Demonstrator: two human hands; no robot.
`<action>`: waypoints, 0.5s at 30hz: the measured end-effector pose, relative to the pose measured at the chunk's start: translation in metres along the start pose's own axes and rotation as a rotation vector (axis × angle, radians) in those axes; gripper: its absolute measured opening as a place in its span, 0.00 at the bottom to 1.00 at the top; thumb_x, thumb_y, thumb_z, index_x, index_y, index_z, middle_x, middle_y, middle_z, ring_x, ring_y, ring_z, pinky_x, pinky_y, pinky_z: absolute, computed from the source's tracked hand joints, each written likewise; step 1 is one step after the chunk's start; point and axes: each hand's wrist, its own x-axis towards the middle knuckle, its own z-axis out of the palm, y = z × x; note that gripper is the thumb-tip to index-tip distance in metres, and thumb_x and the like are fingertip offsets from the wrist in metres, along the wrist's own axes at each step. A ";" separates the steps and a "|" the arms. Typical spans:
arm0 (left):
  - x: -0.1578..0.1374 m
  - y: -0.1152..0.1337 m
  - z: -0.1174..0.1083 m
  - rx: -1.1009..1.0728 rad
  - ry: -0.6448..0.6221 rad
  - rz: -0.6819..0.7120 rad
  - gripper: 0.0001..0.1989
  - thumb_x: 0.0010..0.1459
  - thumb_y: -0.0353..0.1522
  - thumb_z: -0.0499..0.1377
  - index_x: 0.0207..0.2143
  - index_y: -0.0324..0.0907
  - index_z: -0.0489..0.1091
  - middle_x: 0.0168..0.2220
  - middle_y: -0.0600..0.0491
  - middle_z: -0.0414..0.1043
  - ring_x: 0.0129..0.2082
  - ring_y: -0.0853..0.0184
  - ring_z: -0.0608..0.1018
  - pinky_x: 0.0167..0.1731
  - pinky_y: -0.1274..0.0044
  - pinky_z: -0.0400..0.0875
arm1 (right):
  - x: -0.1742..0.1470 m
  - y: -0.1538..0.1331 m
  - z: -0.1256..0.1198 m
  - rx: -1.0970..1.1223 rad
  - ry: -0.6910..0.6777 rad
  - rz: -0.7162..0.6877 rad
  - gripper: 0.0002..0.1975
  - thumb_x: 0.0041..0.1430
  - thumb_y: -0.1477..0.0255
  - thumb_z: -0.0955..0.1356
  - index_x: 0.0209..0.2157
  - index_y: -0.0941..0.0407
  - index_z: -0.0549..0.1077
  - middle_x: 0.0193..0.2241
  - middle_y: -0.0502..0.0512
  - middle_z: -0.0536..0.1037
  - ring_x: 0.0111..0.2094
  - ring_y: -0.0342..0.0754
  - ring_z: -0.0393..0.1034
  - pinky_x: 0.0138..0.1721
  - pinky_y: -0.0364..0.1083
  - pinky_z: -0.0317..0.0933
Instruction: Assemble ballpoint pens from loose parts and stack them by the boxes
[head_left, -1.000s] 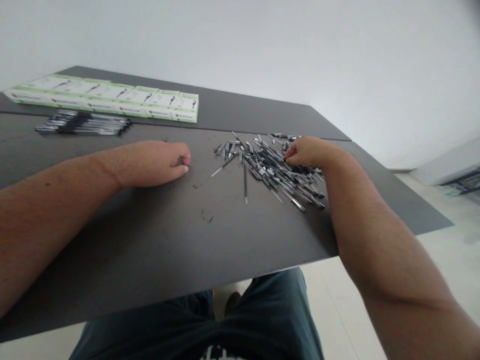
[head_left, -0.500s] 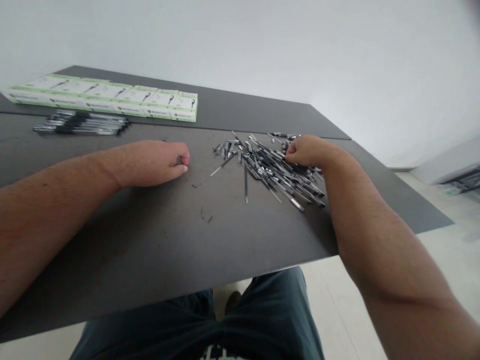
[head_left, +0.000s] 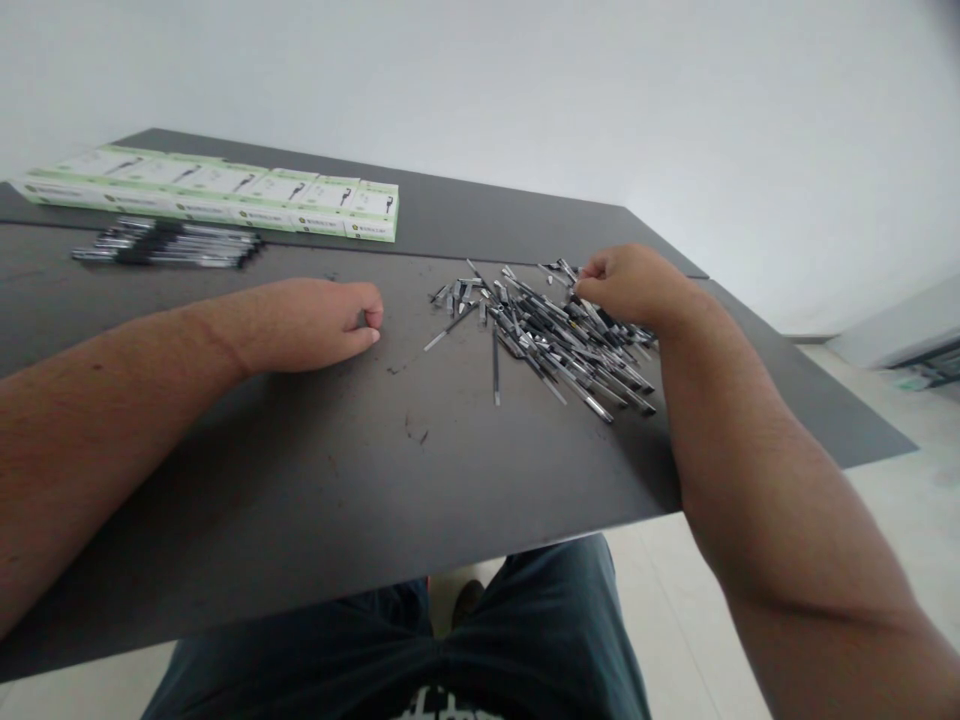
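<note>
On the grey tabletop lies a loose heap of pen parts (head_left: 559, 335): clear barrels, dark refills and small caps. My right hand (head_left: 630, 282) is at the heap's far right side, thumb and fingers pinched together. What sits between those fingertips is too small to make out. Left of the heap, apart from it, my left hand (head_left: 337, 322) rests low over the table with its fingers curled in and the thumb near the index finger. The inside of that hand is hidden. A single dark refill (head_left: 496, 370) points toward me at the heap's front.
A row of white and green boxes (head_left: 217, 195) stands at the back left. In front of it lies a bundle of assembled black-and-clear pens (head_left: 169, 244). Dark marks (head_left: 416, 430) spot the table (head_left: 450, 490), whose front edge runs above my knees.
My right hand has risen slightly and shifted away from me at the heap, its fingers still pinched. My left hand has stayed nearly in place. The view has shifted a little.
</note>
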 end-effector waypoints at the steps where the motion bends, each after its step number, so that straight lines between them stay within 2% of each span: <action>1: 0.000 0.001 0.000 0.002 -0.001 -0.001 0.26 0.63 0.49 0.57 0.56 0.51 0.80 0.44 0.44 0.89 0.44 0.45 0.88 0.44 0.63 0.75 | 0.000 -0.001 0.000 0.028 0.033 -0.010 0.06 0.59 0.70 0.73 0.31 0.52 0.86 0.26 0.57 0.82 0.33 0.57 0.77 0.38 0.53 0.65; 4: -0.001 0.002 -0.001 -0.008 -0.004 -0.010 0.26 0.61 0.49 0.57 0.56 0.49 0.80 0.44 0.43 0.88 0.43 0.45 0.88 0.44 0.63 0.74 | -0.002 -0.002 0.000 0.143 0.123 -0.034 0.05 0.58 0.71 0.73 0.29 0.51 0.82 0.25 0.55 0.80 0.31 0.56 0.75 0.37 0.54 0.64; 9: -0.002 0.003 -0.002 -0.002 -0.008 -0.008 0.26 0.62 0.48 0.57 0.56 0.48 0.80 0.44 0.42 0.88 0.44 0.44 0.88 0.45 0.63 0.74 | -0.009 -0.008 -0.002 0.366 0.339 -0.059 0.02 0.61 0.72 0.71 0.34 0.50 0.79 0.28 0.54 0.79 0.34 0.56 0.75 0.38 0.55 0.67; 12: -0.003 0.005 -0.002 0.004 -0.007 -0.006 0.25 0.64 0.47 0.58 0.57 0.47 0.80 0.44 0.42 0.88 0.45 0.44 0.88 0.45 0.64 0.75 | -0.014 -0.016 -0.001 0.457 0.504 -0.060 0.04 0.60 0.74 0.72 0.35 0.49 0.76 0.29 0.54 0.79 0.34 0.56 0.74 0.39 0.55 0.67; 15: -0.004 0.006 -0.002 -0.001 -0.006 -0.017 0.25 0.65 0.46 0.58 0.58 0.48 0.80 0.43 0.43 0.88 0.44 0.45 0.88 0.45 0.64 0.75 | -0.019 -0.023 0.002 0.555 0.572 -0.077 0.08 0.60 0.77 0.71 0.35 0.49 0.73 0.29 0.52 0.79 0.31 0.52 0.71 0.36 0.54 0.64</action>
